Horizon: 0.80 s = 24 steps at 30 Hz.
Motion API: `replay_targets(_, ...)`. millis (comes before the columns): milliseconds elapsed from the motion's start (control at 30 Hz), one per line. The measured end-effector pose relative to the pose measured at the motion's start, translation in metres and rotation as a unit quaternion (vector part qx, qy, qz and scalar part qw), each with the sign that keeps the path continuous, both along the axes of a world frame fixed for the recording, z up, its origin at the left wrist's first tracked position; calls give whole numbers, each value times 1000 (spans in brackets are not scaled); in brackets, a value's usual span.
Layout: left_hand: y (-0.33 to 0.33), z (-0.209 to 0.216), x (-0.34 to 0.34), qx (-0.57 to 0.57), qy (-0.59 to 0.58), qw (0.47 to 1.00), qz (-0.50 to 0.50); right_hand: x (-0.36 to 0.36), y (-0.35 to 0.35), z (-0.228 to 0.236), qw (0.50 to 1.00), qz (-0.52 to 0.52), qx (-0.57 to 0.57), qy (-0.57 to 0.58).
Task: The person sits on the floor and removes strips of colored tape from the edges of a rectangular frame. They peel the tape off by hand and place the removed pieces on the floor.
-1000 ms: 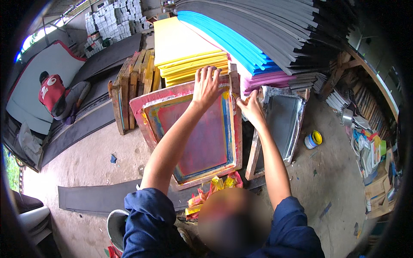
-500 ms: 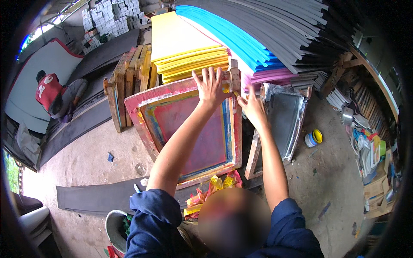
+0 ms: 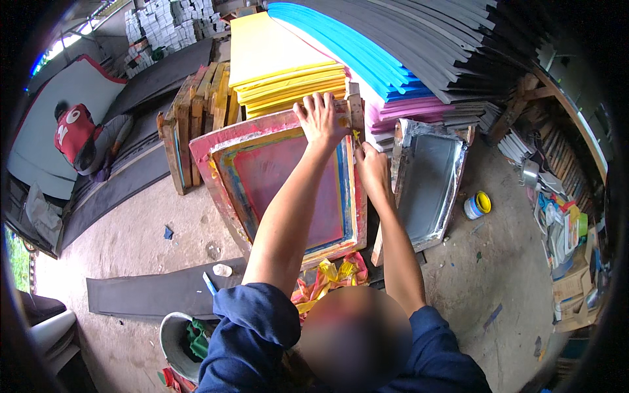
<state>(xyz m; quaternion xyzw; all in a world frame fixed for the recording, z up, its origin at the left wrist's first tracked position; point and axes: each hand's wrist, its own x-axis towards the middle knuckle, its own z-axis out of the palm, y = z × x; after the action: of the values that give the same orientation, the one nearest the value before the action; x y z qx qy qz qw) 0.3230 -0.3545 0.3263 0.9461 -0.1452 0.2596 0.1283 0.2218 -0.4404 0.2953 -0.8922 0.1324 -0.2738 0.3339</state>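
A wooden screen-printing frame [image 3: 275, 196], smeared with red, yellow and blue paint, stands tilted in front of me. My left hand [image 3: 320, 119] is wrapped over its top edge near the right corner. At the frame's right side my right hand [image 3: 372, 167] is closed, its fingers by the upper wooden edge. A thin yellowish bit [image 3: 356, 135] shows just above those fingers; whether it is a tool or paint I cannot make out. To the right leans a second, smaller screen frame [image 3: 429, 187] with grey mesh.
Stacked yellow sheets [image 3: 282, 52] and blue sheets [image 3: 341, 42] rise behind. A yellow paint can [image 3: 477, 205] stands right. Near my left arm are a bucket [image 3: 171, 347] and a dark mat [image 3: 151, 296]. A person in red [image 3: 80, 134] crouches far left.
My right hand has come down and toward me along the frame's right side. The left hand keeps its hold, and the frame has shifted slightly.
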Motion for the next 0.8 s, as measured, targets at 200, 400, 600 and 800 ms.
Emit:
replay_targets(200, -2, 4, -1, -7, 20, 1000, -2, -12, 4, 6, 999, -15, 14, 47)
replay_targets(400, -4, 2, -1, -30, -15, 999, -10, -18, 4, 1, 999, -22, 11, 37)
replay_targets(600, -4, 0, 1, -38, -30, 999, -7, -27, 10, 2, 997, -33, 25, 61)
replay_targets(800, -3, 1, -2, -18, -14, 1000, -18, -38, 13, -2, 996, -39, 55, 54)
